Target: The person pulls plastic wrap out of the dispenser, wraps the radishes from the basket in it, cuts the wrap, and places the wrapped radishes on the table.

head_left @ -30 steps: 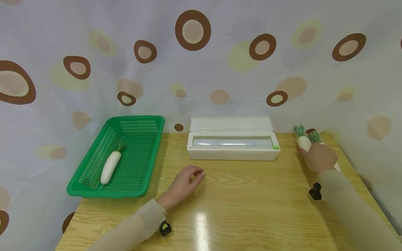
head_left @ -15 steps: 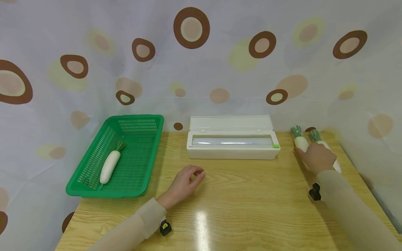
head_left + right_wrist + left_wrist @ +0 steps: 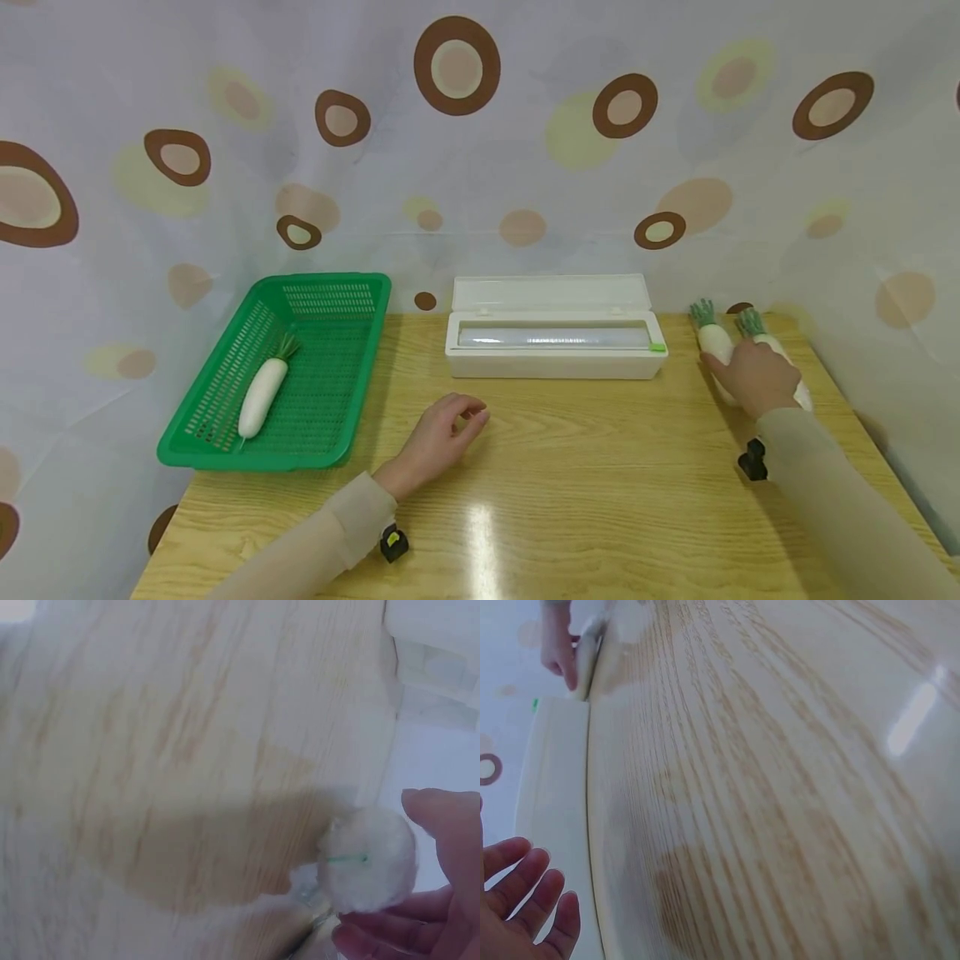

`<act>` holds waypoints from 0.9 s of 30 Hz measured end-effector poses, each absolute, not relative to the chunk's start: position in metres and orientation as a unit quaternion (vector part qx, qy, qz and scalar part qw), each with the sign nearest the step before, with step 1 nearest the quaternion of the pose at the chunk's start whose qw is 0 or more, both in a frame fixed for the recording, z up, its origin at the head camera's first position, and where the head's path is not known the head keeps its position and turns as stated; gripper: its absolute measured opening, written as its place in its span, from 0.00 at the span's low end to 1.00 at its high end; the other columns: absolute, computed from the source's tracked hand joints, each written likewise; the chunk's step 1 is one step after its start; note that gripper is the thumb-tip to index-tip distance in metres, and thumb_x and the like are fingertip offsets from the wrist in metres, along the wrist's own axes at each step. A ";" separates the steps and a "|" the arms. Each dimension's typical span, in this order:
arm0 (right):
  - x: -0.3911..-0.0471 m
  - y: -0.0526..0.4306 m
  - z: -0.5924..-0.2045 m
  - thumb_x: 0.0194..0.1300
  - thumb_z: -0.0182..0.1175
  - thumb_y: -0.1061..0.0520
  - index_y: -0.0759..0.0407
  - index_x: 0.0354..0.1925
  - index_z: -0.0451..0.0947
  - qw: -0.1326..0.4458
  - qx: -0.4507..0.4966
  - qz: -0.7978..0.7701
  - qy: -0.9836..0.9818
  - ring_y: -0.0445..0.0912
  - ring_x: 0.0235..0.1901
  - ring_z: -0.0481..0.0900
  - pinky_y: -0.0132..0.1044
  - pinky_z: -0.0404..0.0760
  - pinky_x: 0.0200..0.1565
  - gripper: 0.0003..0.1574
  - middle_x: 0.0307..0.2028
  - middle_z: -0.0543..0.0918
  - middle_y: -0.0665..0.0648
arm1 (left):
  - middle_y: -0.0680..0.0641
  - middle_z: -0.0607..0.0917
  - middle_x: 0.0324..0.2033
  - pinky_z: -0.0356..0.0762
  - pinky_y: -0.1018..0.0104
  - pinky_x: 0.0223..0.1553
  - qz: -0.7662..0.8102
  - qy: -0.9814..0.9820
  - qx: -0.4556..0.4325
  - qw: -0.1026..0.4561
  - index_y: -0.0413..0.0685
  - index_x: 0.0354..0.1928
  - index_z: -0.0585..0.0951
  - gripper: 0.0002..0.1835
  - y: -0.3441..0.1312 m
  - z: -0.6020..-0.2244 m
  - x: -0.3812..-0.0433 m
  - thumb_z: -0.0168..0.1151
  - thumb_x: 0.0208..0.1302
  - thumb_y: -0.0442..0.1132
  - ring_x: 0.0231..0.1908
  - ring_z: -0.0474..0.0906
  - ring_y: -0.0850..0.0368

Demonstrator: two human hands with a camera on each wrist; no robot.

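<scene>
White and leafy-topped, a daikon radish (image 3: 716, 340) lies at the far right of the table, its green stalks toward the backdrop (image 3: 517, 167). We grip it with our right hand (image 3: 756, 377), thumb along one side and fingers curled round the other; our right wrist view shows its rounded tip beside the fingers. Just beside it, partly hidden by that hand, we see a second radish (image 3: 771, 342); whether our fingers touch it, we cannot tell.

Toward the middle stands a white plastic-wrap dispenser (image 3: 555, 367), its lid (image 3: 551, 293) raised at the back. Inside we see a shiny roll of film (image 3: 551, 337), with a bright green tab (image 3: 657, 347) at the right end.

Our left hand (image 3: 437, 439) holds nothing, fingers loosely bent above the wood-grain table (image 3: 600, 475), between dispenser and basket. That green plastic basket (image 3: 365, 383), at the left, contains one radish (image 3: 262, 398), lying slantwise along its left side.
</scene>
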State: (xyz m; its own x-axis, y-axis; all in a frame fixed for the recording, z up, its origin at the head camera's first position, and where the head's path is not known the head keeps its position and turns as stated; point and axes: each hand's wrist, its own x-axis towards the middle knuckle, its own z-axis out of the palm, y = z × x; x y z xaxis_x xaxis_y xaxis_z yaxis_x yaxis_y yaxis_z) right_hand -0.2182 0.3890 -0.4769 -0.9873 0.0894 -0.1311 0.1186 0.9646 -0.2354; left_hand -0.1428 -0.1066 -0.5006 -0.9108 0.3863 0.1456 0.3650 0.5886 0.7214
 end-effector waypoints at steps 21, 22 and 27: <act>-0.216 0.386 -0.470 0.81 0.42 0.33 0.82 0.47 0.71 0.049 0.036 -0.144 0.988 0.56 0.20 0.78 0.48 0.73 0.18 0.48 0.28 0.81 0.71 | 0.51 0.85 0.46 0.82 0.61 0.47 0.404 0.890 0.213 0.008 0.45 0.55 0.84 0.17 -0.107 -0.501 -0.142 0.55 0.81 0.49 0.47 0.80 0.58; -0.216 0.386 -0.471 0.81 0.42 0.34 0.83 0.48 0.70 0.042 0.034 -0.144 0.988 0.58 0.21 0.79 0.49 0.74 0.18 0.47 0.30 0.80 0.74 | 0.51 0.85 0.46 0.82 0.61 0.47 0.404 0.890 0.212 0.008 0.45 0.55 0.84 0.17 -0.107 -0.501 -0.142 0.55 0.81 0.49 0.47 0.80 0.58; -0.218 0.384 -0.477 0.82 0.44 0.40 0.83 0.53 0.71 -0.044 0.021 -0.150 0.987 0.72 0.32 0.80 0.57 0.76 0.19 0.42 0.42 0.79 0.82 | 0.50 0.85 0.46 0.82 0.59 0.48 0.400 0.893 0.205 0.004 0.44 0.55 0.84 0.16 -0.106 -0.501 -0.145 0.58 0.80 0.48 0.47 0.80 0.57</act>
State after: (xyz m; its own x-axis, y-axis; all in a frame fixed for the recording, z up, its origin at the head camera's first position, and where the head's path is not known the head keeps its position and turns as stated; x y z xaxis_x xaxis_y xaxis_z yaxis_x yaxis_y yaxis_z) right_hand -0.2182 0.3837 -0.4767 -0.9952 0.0538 0.0813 0.0272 0.9541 -0.2982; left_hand -0.1445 -0.1062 -0.5006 -0.9161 0.3690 0.1570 0.3629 0.5961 0.7163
